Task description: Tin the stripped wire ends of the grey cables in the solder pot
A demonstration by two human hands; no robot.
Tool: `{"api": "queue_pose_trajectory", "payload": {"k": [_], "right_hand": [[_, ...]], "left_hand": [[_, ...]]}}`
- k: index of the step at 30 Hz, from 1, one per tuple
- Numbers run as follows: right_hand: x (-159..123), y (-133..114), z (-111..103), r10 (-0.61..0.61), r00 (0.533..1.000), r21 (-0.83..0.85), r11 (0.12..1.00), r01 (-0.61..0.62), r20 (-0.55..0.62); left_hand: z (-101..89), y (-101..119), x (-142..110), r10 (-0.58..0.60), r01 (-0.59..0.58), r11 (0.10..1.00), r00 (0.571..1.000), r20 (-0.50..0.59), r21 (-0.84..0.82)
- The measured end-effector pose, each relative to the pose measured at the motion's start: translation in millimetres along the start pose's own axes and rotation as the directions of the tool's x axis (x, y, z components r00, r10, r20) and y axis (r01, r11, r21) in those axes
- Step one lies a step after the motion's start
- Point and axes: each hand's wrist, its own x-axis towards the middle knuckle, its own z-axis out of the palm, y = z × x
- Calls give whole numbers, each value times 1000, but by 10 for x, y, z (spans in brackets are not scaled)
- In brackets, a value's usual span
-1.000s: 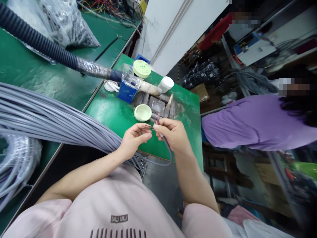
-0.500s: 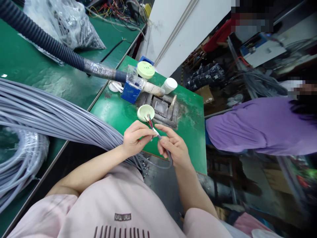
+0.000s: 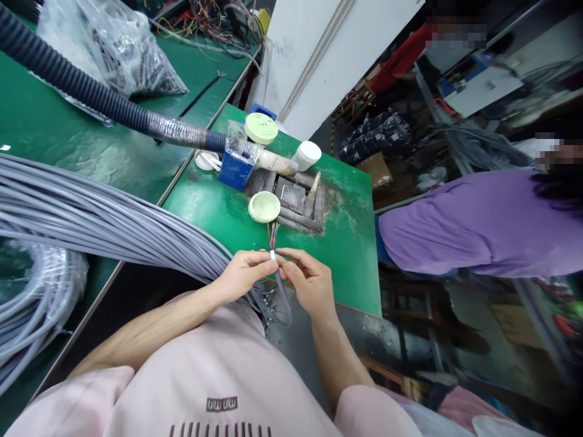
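Note:
Between my two hands a grey cable (image 3: 283, 292) stands with its end up. Several thin coloured wires (image 3: 272, 235) fan out from that end above a white band. My left hand (image 3: 248, 271) pinches the cable near the white band. From the other side my right hand (image 3: 310, 278) closes thumb and fingers on the cable just below the band. Just beyond the wire tips sits a pale green round tub (image 3: 265, 207). Behind it is a square solder pot (image 3: 291, 197) with a dark, stained frame.
A thick bundle of grey cables (image 3: 113, 218) runs in from the left. A black ribbed hose (image 3: 113, 100) reaches over the green table to a blue box (image 3: 235, 169). A white jar (image 3: 308, 156) and a green-lidded tub (image 3: 261, 128) stand behind. A person in purple (image 3: 455, 224) is at right.
Both hands have drawn the cable end back from the pale green tub toward my body. The wires were over the tub and now point up in front of it. The right fingers have closed in.

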Motion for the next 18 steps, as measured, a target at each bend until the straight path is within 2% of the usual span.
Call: {"api": "queue_pose_trajectory", "payload": {"k": [2, 4, 8, 10, 13, 16, 18], "right_hand": [[54, -53, -37, -139, 989, -197, 972, 128, -46], [105, -122, -45, -219, 976, -339, 919, 200, -19], [190, -208, 24, -294, 953, -459, 838, 295, 75], [246, -187, 65, -282, 955, -411, 863, 295, 92], [357, -94, 81, -196, 980, -244, 950, 195, 21], [438, -25, 2, -125, 979, -116, 988, 107, -161], [438, -33, -88, -109, 943, -65, 994, 93, -314]], "left_hand": [[-20, -3, -43, 44, -49, 988, 998, 42, 145], [-21, -26, -82, 69, -86, 969, 994, 83, 231], [7, -62, -140, 76, -106, 952, 991, 111, 289], [14, -50, -153, 68, -101, 948, 991, 118, 303], [-2, -5, -153, 64, -89, 938, 994, 85, 336], [-37, 29, -160, 84, -94, 934, 995, 45, 345], [-63, 31, -174, 77, -87, 937, 996, 45, 339]]}}
